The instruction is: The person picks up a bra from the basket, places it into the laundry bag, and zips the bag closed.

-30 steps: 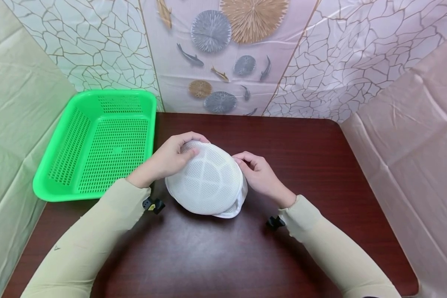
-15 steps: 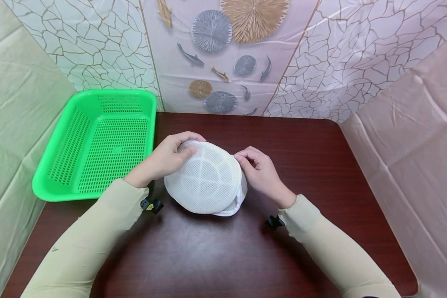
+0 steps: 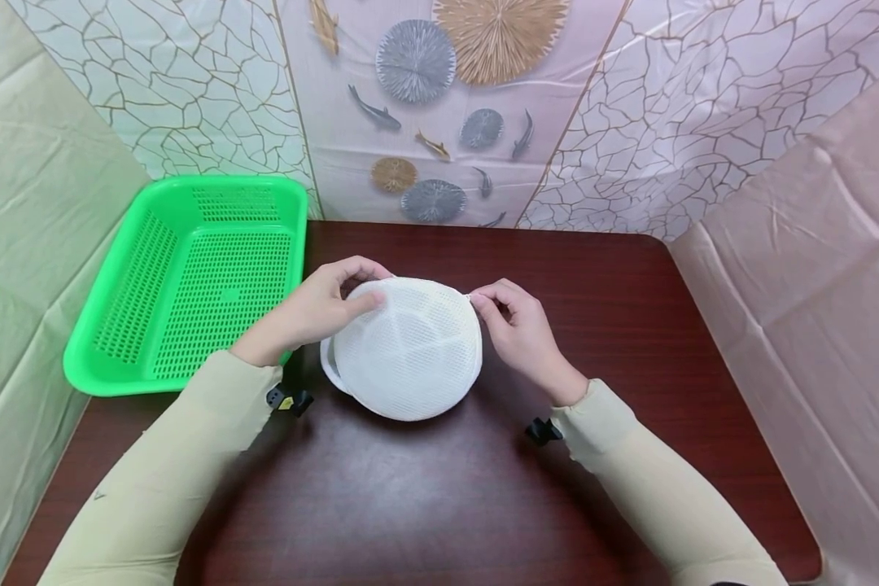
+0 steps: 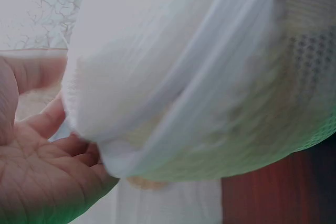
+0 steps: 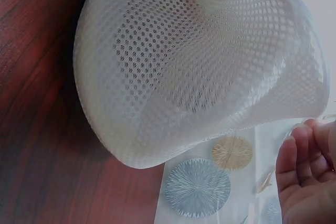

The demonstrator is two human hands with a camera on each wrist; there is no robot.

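A white mesh laundry bag (image 3: pixel 410 358), rounded with piped edges, is held up over the middle of the table. My left hand (image 3: pixel 311 305) grips its upper left edge, thumb on the near face and fingers behind. My right hand (image 3: pixel 516 330) pinches a tiny piece at the upper right edge; whether it is a zipper pull or the fabric is too small to tell. The left wrist view shows the white seam bands of the mesh bag (image 4: pixel 210 77) beside my left palm (image 4: pixel 47 182). From the right wrist, one mesh side (image 5: pixel 173 66) looks dented inward, with my curled right fingers (image 5: pixel 299 156) at its corner.
A green plastic basket (image 3: pixel 300 244) with slotted walls stands at the left on the dark red-brown table (image 3: pixel 593 285). Patterned cloth (image 3: pixel 227 89) hangs behind the table, and plain creased cloth (image 3: pixel 813 268) lines the right side.
The mesh bag has turned, so its lower layer now shows at the left instead of the right. My left hand has shifted slightly left; my right hand has moved slightly up and right.
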